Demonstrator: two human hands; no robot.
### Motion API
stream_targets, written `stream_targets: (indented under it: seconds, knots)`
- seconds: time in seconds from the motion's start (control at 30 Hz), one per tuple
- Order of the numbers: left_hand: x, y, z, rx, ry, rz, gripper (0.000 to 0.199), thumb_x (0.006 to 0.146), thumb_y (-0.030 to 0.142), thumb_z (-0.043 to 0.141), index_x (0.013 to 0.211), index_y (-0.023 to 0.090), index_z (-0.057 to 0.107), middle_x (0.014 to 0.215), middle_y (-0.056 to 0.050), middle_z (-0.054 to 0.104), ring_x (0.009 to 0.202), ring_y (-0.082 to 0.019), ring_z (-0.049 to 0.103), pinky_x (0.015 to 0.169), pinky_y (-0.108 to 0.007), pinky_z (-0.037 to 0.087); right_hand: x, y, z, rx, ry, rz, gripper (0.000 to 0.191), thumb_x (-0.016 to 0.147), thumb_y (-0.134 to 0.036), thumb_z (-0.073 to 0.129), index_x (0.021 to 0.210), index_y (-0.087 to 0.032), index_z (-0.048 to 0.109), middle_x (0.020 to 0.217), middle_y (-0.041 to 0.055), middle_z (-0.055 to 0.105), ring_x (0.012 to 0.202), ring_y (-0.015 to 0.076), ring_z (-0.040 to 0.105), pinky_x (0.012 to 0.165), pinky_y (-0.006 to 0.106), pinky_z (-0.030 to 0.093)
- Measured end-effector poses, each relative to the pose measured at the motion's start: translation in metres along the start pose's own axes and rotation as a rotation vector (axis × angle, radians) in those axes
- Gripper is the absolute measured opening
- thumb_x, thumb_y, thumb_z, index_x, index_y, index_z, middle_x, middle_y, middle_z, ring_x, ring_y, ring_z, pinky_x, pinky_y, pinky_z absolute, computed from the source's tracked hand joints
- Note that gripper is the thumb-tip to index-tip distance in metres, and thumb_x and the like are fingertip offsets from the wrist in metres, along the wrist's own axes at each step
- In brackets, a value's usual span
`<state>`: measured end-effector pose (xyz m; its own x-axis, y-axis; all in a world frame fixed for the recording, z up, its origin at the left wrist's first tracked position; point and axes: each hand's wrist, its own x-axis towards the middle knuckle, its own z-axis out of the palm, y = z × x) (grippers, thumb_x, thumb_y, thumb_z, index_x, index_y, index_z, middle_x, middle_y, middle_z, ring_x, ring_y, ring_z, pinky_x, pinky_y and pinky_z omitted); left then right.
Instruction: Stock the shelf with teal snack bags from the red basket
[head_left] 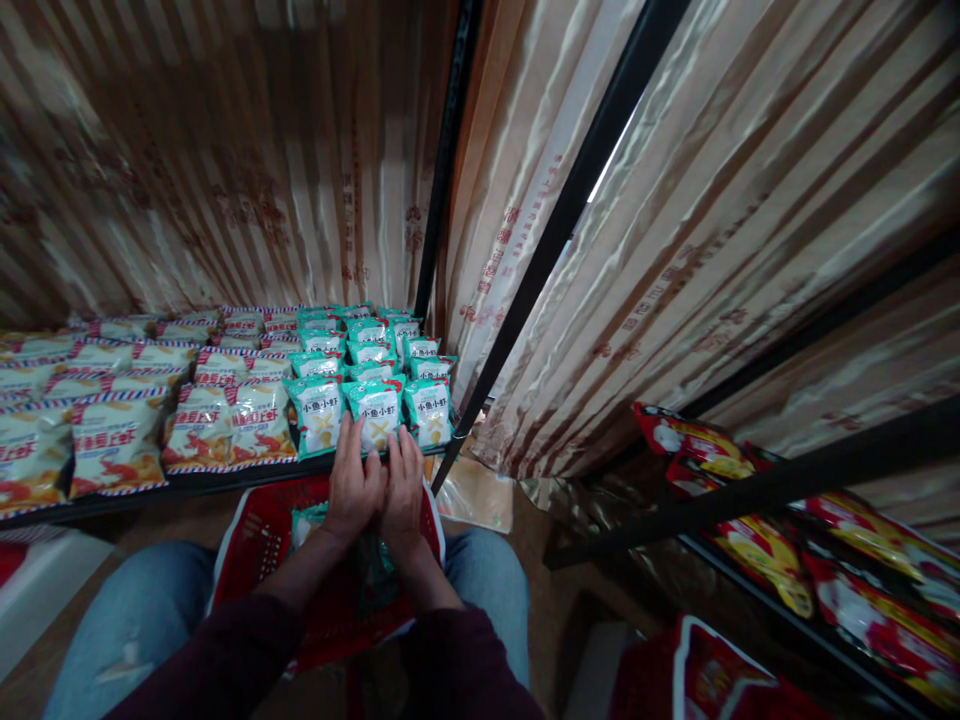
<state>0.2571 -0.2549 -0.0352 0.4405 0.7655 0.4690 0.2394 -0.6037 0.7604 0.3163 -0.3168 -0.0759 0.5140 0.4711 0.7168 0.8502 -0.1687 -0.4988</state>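
Observation:
Both hands reach over a red basket (255,530) to the front of a shelf. The fingers of my left hand (356,487) and my right hand (403,490) rest side by side on the lower part of a green-and-white snack bag (377,405) standing upright in the front row. Similar green bags stand on either side of it and in rows behind. Inside the basket, a few green bags (306,522) lie partly hidden under my forearms.
White-and-orange snack bags (120,440) fill the shelf to the left. A black slanted post (525,300) rises right of the green bags, before pleated curtains (675,230). Red-and-yellow packets (757,550) lie on a right-hand shelf. A white box (52,590) sits at lower left.

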Motion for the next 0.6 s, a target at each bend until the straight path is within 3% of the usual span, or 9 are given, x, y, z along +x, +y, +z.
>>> stream_targets:
  seconds: [0.37,0.6]
  knots:
    - [-0.007,-0.007,0.006,0.029,-0.051,0.058,0.054,0.088,0.024,0.038,0.141,0.014,0.032,0.152,-0.014,0.021,0.141,-0.024,0.019,0.114,-0.044,0.022,0.005,0.001,-0.008,-0.062,0.037,0.005,0.04,0.094,-0.022,0.038,0.132,-0.014,0.044,0.136,0.017,0.047,0.13,0.0236,0.037,0.102,0.049,0.038]
    - [-0.004,-0.01,0.007,0.111,-0.02,0.087,0.054,0.088,0.024,0.041,0.14,0.016,0.034,0.152,-0.014,0.022,0.14,-0.025,0.023,0.113,-0.043,0.024,0.01,0.0,-0.015,-0.156,0.012,0.042,0.044,0.09,-0.015,0.035,0.132,-0.012,0.046,0.143,0.0153,0.04,0.138,0.0264,0.022,0.106,0.053,0.028]
